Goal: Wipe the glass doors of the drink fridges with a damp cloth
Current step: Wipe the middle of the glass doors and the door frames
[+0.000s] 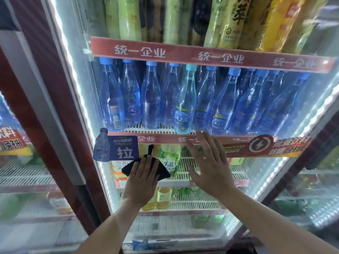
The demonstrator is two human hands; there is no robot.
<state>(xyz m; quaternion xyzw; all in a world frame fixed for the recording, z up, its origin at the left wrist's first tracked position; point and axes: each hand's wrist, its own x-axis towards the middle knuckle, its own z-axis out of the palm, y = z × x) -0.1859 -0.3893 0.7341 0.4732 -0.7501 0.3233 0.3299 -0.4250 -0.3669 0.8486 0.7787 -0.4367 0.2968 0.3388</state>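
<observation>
The glass door [238,107] of a lit drink fridge fills the middle of the head view. My left hand [142,177] lies flat on a black cloth [164,172], pressing it against the glass just below a blue pull sticker [122,148]. A corner of the cloth sticks up above my fingers. To its right my right hand [207,164] rests open on the glass with fingers spread, holding nothing, over the lower red shelf strip.
Blue water bottles [183,99] fill the middle shelf, yellow and green bottles stand above and below. A dark red frame [55,107] separates this door from another fridge door [22,171] on the left. A third door [315,198] adjoins on the right.
</observation>
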